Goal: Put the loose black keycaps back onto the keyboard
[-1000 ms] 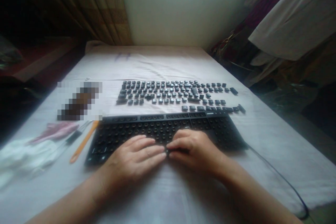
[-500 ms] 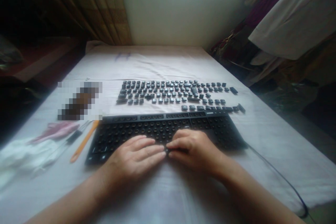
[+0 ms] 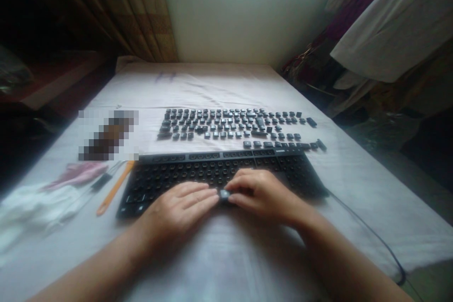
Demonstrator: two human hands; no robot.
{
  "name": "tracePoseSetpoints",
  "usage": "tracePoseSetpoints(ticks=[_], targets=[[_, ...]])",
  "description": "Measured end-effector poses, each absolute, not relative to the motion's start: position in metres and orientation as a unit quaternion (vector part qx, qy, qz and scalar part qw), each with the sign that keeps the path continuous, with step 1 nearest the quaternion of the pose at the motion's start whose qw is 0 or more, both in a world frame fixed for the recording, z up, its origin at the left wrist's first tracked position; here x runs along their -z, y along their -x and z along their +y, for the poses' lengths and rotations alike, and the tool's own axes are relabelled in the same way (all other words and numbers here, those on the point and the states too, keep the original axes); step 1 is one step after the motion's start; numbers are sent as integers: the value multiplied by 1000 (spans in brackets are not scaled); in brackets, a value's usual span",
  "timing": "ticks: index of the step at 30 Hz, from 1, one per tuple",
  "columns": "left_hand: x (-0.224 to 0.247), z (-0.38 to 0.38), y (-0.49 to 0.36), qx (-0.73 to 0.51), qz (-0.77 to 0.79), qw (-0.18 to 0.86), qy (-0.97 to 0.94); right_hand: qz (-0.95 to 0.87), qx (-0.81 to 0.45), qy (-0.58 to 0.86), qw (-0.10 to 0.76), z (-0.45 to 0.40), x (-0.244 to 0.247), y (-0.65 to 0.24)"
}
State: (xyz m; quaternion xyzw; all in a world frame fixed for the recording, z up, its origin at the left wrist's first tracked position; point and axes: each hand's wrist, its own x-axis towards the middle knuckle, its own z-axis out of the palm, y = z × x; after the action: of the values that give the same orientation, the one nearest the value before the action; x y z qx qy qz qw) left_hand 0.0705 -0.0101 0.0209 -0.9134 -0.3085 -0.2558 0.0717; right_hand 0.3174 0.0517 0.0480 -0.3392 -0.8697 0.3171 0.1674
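Note:
A black keyboard (image 3: 290,153) with most of its keycaps off lies on a cloth-covered table. My right hand (image 3: 260,193) pinches a small dark keycap (image 3: 224,194) by its right side, over the keyboard's front middle. My left hand (image 3: 182,205) rests on the front left part of the keyboard, its fingers pressed together and their tips at the keycap's left side. Behind the keyboard, loose black keycaps (image 3: 219,121) stand in rows on the cloth.
An orange stick-like tool (image 3: 115,188), a brush with a dark head (image 3: 101,182), a pink cloth (image 3: 76,173) and a white cloth (image 3: 26,207) lie at the left. A pixelated patch hides something behind them. A cable (image 3: 371,229) runs off at the right.
The small keycap now shows between my fingertips, where it was mostly hidden before. My left fingertips have drawn back slightly to the left. The view has shifted a little.

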Motion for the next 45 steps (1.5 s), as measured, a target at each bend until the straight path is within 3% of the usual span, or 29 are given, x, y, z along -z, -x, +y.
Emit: tracePoseSetpoints(ticks=[31,45], targets=[[-26,-12,-74,253,-334,60,906,-919,-189,294,179,44,-41,-318],[-32,-11,-76,261,-311,106,908,-904,-223,304,202,44,-38,-317]])
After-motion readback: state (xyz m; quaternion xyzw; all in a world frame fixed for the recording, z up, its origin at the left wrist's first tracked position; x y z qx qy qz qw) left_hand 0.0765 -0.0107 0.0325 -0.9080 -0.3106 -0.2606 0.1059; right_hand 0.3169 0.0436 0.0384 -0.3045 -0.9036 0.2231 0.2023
